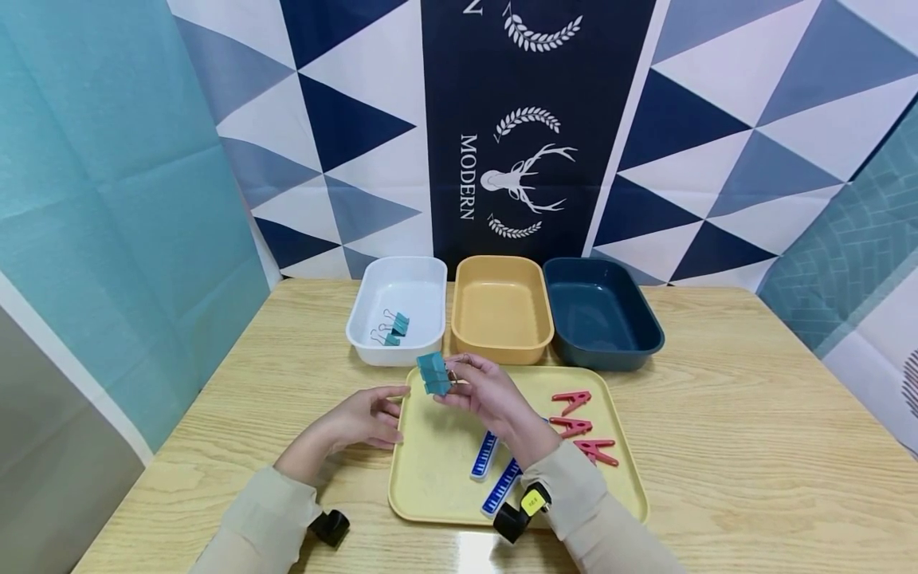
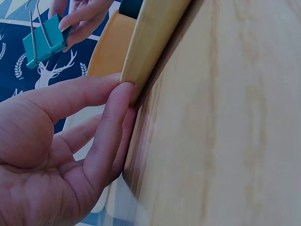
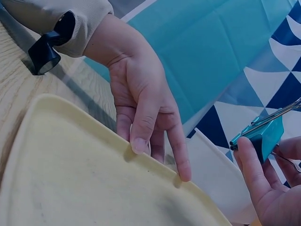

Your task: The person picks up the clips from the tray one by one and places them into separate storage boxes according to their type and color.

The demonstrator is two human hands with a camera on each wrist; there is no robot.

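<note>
A large teal binder clip [image 1: 433, 374] with metal wire handles is pinched between the thumb and fingers of my right hand [image 1: 495, 397], above the tray's far left part. In the left wrist view this binder clip [image 2: 46, 41] hangs apart from the tray. My left hand [image 1: 362, 418] pinches the left rim of the pale yellow tray [image 1: 430, 478]; in the right wrist view the left thumb [image 3: 143, 127] lies over that rim. On the tray lie red clothespins [image 1: 574, 426] at the right and blue-and-white slotted strips [image 1: 502, 486], partly hidden by my right arm.
Behind the tray stand a white bin [image 1: 369, 307] with a few teal binder clips [image 1: 398, 324] in it, a yellow-orange bin [image 1: 502, 307] and a dark blue bin [image 1: 598, 307]. All rest on a wooden table [image 1: 731, 414]. A patterned cloth [image 1: 373, 119] hangs behind.
</note>
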